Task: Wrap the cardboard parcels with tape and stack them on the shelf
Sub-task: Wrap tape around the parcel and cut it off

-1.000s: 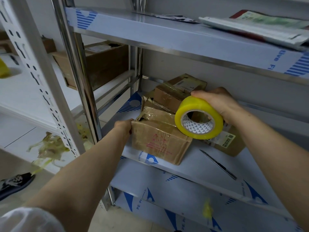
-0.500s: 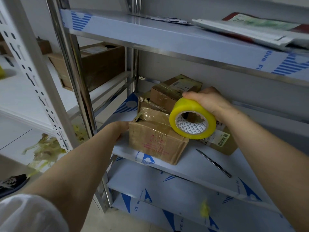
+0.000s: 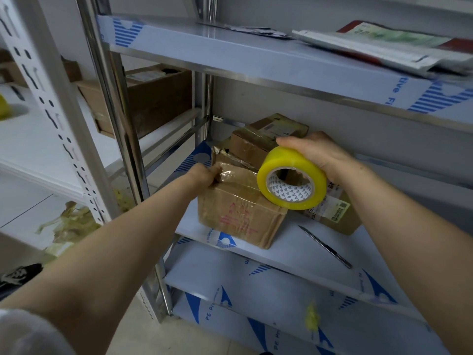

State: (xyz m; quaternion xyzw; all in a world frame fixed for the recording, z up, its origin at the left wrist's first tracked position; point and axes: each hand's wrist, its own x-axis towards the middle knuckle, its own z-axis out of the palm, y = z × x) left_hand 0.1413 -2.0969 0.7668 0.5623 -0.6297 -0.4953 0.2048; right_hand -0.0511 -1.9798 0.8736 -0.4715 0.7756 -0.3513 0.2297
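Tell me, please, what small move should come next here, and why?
Probably lower the roll onto the front parcel and start a strip: the left hand grips its corner, steadying it, and the right hand holds the roll over it.

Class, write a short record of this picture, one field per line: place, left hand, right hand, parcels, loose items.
Place: metal shelf, middle level
Left hand: grips the top left corner of the front parcel
Right hand: holds the yellow tape roll over the front parcel's right end
Parcels: three cardboard ones in view: front parcel, back parcel behind it, labelled parcel to its right
Loose items: thin dark blade lying on the shelf; newspapers on the level above
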